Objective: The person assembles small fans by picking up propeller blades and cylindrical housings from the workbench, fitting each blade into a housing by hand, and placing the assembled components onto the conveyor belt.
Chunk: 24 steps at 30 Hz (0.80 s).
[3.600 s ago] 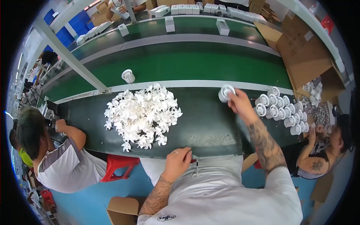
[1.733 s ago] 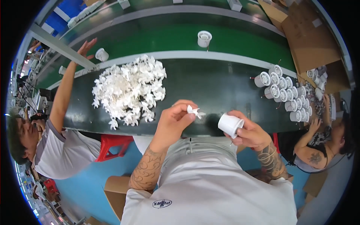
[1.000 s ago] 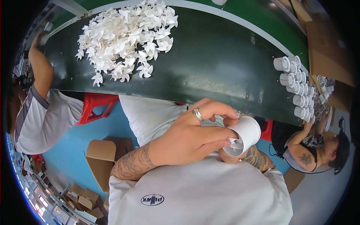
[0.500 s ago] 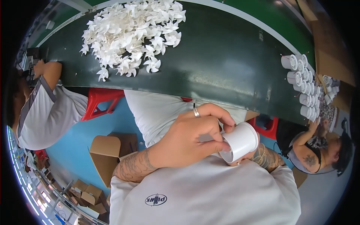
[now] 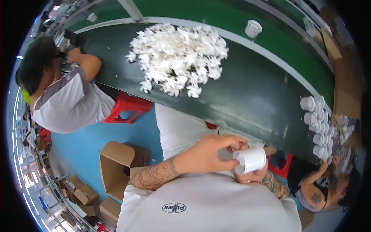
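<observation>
A white plastic cup [image 5: 253,160] lies tilted on its side in front of my chest, its open end facing left. My left hand [image 5: 208,155] reaches it from the left, fingers curled and closed, with thumb and fingertips at the rim. What the thumb touches inside the opening is unclear. My right hand [image 5: 247,178] supports the cup from below and behind, mostly hidden by it. Beyond my knees, a large pile of white pinwheel-shaped plastic pieces [image 5: 176,54] lies on the dark green table [image 5: 247,104].
Stacked white cups [image 5: 319,127] stand at the table's right end, where a co-worker's hand [image 5: 325,165] reaches. Another cup [image 5: 253,28] sits on the green belt [image 5: 216,15]. A second co-worker [image 5: 73,92] sits left by a red stool [image 5: 125,108]. An open carton [image 5: 119,166] lies on the floor.
My view has shifted, so the table and pile appear lower and further right. A cup has come into view on the far belt. Both hands remain at the cup I hold.
</observation>
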Available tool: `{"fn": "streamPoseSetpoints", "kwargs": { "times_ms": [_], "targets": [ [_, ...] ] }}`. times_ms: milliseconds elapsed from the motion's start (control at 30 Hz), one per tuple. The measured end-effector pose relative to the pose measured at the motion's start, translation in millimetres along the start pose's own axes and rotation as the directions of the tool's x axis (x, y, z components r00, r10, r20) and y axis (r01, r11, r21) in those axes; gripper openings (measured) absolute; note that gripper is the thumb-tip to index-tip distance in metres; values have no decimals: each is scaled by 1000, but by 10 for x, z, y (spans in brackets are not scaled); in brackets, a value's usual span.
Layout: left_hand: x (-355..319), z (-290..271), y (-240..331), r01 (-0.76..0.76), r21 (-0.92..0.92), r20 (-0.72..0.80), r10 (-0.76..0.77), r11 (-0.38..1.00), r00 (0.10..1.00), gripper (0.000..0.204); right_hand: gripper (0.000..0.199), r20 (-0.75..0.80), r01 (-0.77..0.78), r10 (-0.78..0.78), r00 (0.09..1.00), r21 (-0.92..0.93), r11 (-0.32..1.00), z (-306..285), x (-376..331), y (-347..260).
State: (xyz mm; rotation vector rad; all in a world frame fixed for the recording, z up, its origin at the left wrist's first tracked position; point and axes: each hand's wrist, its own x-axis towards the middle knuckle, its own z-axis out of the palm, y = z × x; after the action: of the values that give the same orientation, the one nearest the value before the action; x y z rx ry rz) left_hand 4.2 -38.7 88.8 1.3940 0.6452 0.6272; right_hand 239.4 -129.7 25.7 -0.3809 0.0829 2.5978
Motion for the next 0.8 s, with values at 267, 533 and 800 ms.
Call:
{"fn": "streamPoseSetpoints", "kwargs": {
  "times_ms": [267,533,800],
  "targets": [
    [-21,66,-91,129,-333,63,-115,934,991,26,44,-28,115,-132,991,-326,938,229,113,-198],
    [115,-205,-328,25,47,-179,-16,999,984,13,42,-443,-48,-200,874,-487,872,337,127,-635],
    [459,-415,-861,-52,709,-403,464,704,789,7,29,-284,213,-934,215,-920,329,194,237,-3405]
  ]
}}
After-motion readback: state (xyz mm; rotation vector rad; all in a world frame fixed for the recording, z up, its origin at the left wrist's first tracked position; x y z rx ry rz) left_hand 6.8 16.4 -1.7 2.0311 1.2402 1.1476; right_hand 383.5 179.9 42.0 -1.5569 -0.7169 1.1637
